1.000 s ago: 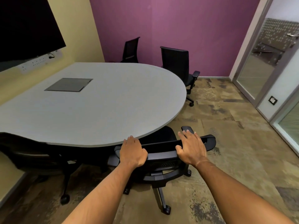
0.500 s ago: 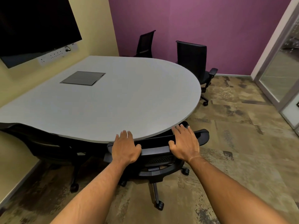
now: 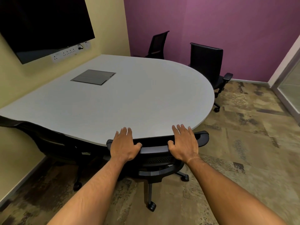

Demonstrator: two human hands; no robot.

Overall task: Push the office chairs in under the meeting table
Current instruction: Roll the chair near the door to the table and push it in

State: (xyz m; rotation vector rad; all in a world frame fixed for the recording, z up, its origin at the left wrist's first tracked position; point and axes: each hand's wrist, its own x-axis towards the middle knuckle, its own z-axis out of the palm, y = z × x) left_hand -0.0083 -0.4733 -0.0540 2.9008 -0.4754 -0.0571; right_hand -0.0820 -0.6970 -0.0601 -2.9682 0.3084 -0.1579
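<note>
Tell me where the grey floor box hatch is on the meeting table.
In the head view, the hatch sits flush in the meeting table on its far left part, toward the wall screen.

Black wall screen [image 3: 43, 25] top left, socket strip [image 3: 71, 51] just below; purple wall [image 3: 227, 30], patchy carpet [image 3: 243, 135].

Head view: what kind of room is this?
Likely a small office meeting room: grey meeting table ringed by office chairs, wall-mounted screen, and a glass partition at right.
</note>
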